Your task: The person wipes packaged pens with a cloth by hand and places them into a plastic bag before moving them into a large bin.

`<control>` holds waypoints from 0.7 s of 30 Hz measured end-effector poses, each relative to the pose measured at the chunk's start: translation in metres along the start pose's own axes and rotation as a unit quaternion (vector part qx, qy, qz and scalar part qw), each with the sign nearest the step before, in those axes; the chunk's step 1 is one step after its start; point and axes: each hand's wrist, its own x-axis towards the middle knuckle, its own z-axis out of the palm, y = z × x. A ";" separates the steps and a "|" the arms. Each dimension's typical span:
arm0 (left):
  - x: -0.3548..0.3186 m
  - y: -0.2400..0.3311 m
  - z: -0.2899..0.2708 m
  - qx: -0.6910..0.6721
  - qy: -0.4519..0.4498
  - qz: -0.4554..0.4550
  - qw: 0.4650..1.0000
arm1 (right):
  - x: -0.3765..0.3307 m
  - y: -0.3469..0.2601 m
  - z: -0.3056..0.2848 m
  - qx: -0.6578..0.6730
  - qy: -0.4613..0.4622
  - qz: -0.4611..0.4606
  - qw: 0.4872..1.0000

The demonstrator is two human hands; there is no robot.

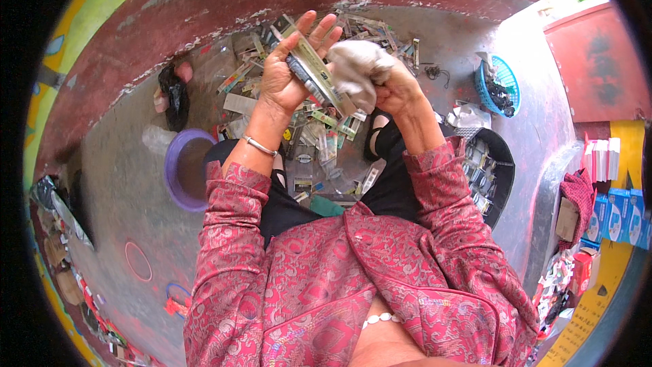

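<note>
My left hand [280,81] grips a long, narrow clear package [314,68] with a pale printed card and dark contents. Its thumb lies over the package while the other fingers stretch out behind it. A crumpled greyish-white cloth [360,71] is bunched in my right hand [402,92], against or very close to the package's right side. The cloth is slightly blurred, and it hides part of the right fingers. Below both hands, a loose heap of similar packages [326,137] covers the floor between and beyond my feet.
A purple basin [172,173] stands left of my legs, near a black plastic bag [178,98]. On the right, a black tub [504,163] holds several packages. Farther back is a blue basket [515,81] with dark items. A red wall [204,0] bounds the far side.
</note>
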 end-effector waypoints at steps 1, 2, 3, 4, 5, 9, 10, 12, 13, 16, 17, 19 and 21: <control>0.002 -0.005 -0.001 -0.001 0.005 -0.004 1.000 | 0.007 0.006 0.006 -0.099 0.138 0.028 0.985; 0.004 -0.009 -0.004 0.007 0.000 -0.012 1.000 | 0.014 0.010 0.013 -0.180 0.267 0.079 0.943; 0.006 -0.012 -0.007 0.015 -0.006 -0.020 1.000 | 0.021 0.016 0.013 -0.467 0.298 0.017 0.832; 0.007 -0.014 -0.011 0.017 0.004 -0.018 1.000 | 0.022 0.021 0.014 -0.563 0.318 -0.006 0.763; 0.007 -0.016 -0.014 0.034 0.019 -0.006 0.999 | 0.022 0.027 0.016 -0.650 0.334 -0.029 0.682; 0.006 -0.010 -0.018 0.051 0.039 0.024 0.998 | 0.012 0.037 0.042 -0.755 0.260 -0.174 0.576; 0.005 -0.006 -0.014 0.040 0.032 0.037 0.998 | 0.011 0.037 0.041 -0.753 0.254 -0.186 0.577; 0.002 0.005 -0.011 0.017 0.025 0.062 0.998 | 0.009 0.033 0.033 -0.811 0.232 -0.085 0.529; 0.002 0.014 -0.007 0.000 0.019 0.081 0.997 | 0.008 0.028 0.026 -0.835 0.222 -0.036 0.502; -0.002 0.027 0.004 -0.016 -0.015 0.125 0.992 | -0.001 0.023 -0.011 -0.834 0.298 -0.017 0.465; -0.004 0.029 0.003 -0.008 -0.015 0.115 0.993 | 0.000 0.012 -0.007 -0.817 0.351 -0.051 0.455; -0.001 0.021 0.002 -0.002 -0.018 0.088 0.996 | -0.001 -0.008 -0.010 -0.723 0.403 -0.152 0.540; 0.000 0.017 0.004 0.022 -0.018 0.062 0.998 | 0.000 -0.019 0.008 -0.637 0.424 -0.181 0.618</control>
